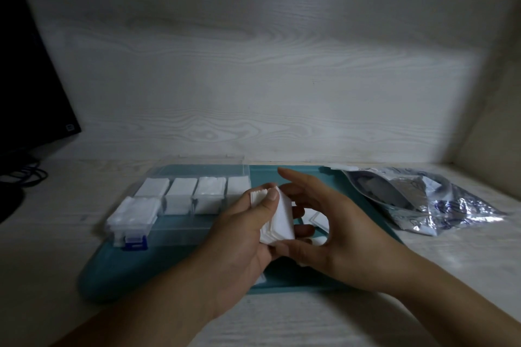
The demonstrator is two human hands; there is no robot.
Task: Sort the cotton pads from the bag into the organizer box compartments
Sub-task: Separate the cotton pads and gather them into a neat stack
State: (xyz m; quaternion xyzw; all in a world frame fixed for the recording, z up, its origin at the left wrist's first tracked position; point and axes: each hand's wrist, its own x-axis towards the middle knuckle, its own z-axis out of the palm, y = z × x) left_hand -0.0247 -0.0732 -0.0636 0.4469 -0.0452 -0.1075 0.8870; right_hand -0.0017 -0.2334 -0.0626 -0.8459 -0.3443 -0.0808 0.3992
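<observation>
The left hand point(242, 236) is gripping a stack of white pads point(277, 218) above the teal tray point(112, 267), with its thumb lying across the near upper edge of the stack and its fingers curling round the left side and underneath. The stack is standing on edge, tilting toward the right, so its broad white face is looking at the right hand point(324, 228). That hand is cupping the stack from the right: its fingers are lying loosely spread behind and beside the pads, the index pointing up and away, and its thumb is pressing against the lower near corner of the stack. Whether those fingers are actually pinching the pads or only steadying them is not clear. The stack is sitting between both palms, just right of the box point(180, 203). The box is lying on the left part of the tray with its clear lid open toward the wall, and its back row of compartments is showing white pads filling them; a front-left compartment is also looking full, near a blue latch point(135, 242). A few loose pads point(320, 218) are lying on the tray behind the right hand. The crinkled silvery bag point(423, 200) is resting at the tray's right end, partly on the pale wooden table point(282, 324), well apart from both hands.
</observation>
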